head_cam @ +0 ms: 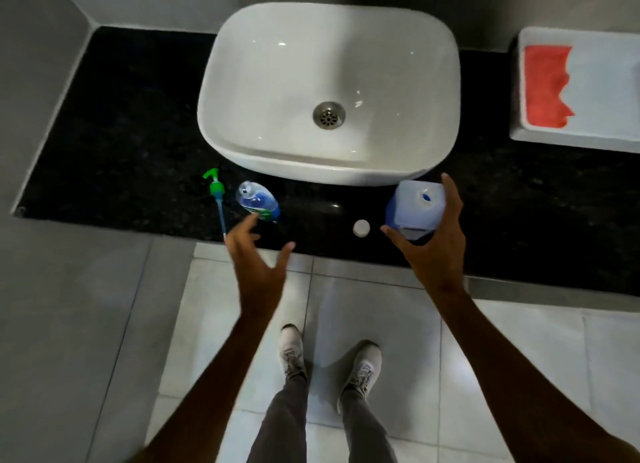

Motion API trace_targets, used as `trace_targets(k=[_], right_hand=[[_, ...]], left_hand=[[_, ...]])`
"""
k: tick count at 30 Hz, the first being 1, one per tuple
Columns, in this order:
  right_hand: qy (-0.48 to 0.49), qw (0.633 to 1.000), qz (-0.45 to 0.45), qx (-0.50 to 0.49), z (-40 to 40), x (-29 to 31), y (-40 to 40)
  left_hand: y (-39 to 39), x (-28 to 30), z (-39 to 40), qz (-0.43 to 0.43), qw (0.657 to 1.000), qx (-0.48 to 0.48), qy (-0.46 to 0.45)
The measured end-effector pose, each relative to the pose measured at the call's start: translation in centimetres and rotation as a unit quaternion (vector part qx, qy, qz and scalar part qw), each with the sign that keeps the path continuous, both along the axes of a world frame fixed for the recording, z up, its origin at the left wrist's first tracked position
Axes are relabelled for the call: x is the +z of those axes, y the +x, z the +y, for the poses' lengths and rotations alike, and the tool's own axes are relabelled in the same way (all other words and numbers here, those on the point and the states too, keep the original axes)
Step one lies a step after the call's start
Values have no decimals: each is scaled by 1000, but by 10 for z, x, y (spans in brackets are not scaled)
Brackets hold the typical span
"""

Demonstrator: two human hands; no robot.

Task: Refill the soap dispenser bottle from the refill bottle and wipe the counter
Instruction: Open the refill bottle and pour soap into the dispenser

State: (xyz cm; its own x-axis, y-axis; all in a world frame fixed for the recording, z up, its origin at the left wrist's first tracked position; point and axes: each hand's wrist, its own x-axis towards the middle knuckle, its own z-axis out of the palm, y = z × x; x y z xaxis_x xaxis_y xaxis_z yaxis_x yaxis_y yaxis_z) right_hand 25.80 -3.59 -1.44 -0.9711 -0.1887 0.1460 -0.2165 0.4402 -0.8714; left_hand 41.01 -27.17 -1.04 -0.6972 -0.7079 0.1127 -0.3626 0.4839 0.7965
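Gripping refill bottle [414, 208] in right hand [433, 240], dispenser bottle [258, 202] just beyond spread left hand [256, 254]

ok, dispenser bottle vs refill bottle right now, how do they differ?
The dispenser bottle is small, rounded and clear; the refill bottle is bigger, boxy and cloudy white. The dispenser bottle stands free, with the left hand open just short of it; the right hand grips the refill bottle. Both are uncapped and hold blue liquid.

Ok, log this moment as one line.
right hand gripping refill bottle | left hand open near dispenser bottle | pump, cap off, on counter
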Motion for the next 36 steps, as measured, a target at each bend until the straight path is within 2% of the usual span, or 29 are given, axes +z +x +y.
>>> trace_targets(k=[3,7,12,15,18,22,24,26,33,36], right_hand=[[14,1000,11,-17,-3,-4,0],[16,999,26,-31,-8,-3,1],[7,998,20,-54,-16,7,11],[17,998,24,-63,-18,22,22],[23,996,36,-73,-15,50,35],[0,996,43,-83,-15,117,34],[-4,994,74,-79,-18,164,32],[1,994,95,-63,-24,202,21],[37,974,221,-26,-54,385,-10],[96,958,270,-4,-64,449,-16]], left_hand=[[-3,4,-64,-24,998,-15,50],[-27,4,-114,-58,971,-142,184],[-42,-11,-128,-68,963,-178,188],[-38,-13,-124,-49,967,-180,173],[-23,3,-114,-15,966,-163,199],[-19,58,-104,25,962,-172,211],[-26,105,-102,42,959,-191,204],[-44,138,-102,45,961,-204,182],[-116,332,-96,133,936,-320,63],[-129,392,-96,163,926,-339,34]])
